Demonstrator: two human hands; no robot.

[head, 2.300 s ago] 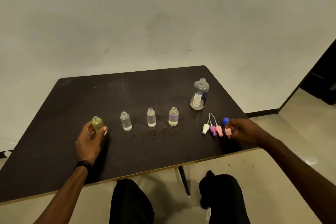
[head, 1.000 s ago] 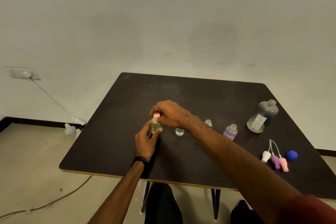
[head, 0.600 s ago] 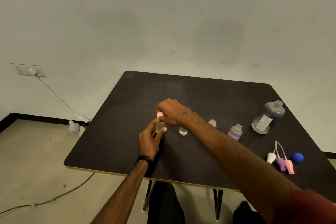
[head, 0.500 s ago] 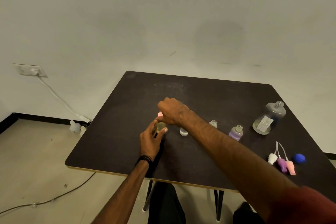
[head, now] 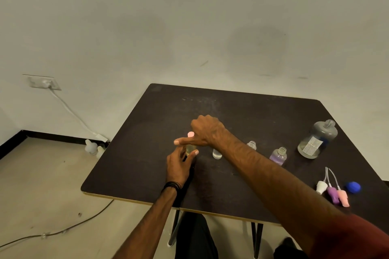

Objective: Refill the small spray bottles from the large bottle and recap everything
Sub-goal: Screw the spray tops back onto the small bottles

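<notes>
I judge I'm on the first recap: three small bottles right of centre stand open, the large bottle at right too, with spare spray tops lower right. At centre, my left hand curls around the yellowish bottle; my right hand pinches its pink spray top.

Dark square table bearing a large clear bottle. Left of that bottle stand small bottles: purple-tinted, two clear, one yellowish. Loose spray caps lie nearer than it.
</notes>
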